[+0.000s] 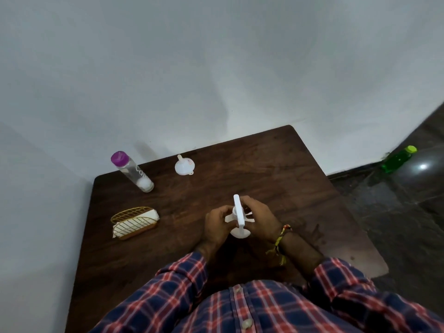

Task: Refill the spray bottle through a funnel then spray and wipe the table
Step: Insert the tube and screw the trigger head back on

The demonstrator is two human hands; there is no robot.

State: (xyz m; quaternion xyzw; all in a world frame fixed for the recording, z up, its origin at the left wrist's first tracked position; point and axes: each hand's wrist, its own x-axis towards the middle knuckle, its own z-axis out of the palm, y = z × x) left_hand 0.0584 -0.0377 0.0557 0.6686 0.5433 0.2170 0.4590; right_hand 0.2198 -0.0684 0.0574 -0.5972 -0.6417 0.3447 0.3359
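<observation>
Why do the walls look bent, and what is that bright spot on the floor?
Head view: the wide-angle lens bows the table edges and wall lines; the bright spot is glare on the shiny floor beside the green bottle; lighting is dim, and the whole picture is slightly soft.

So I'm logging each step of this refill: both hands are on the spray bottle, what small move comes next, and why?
Probably twist the spray head off. Both hands, left and right, grip the white spray bottle with its head still on, so nothing can be poured in yet. The funnel lies unused near the far table edge, and the purple-capped bottle is still capped.
</observation>
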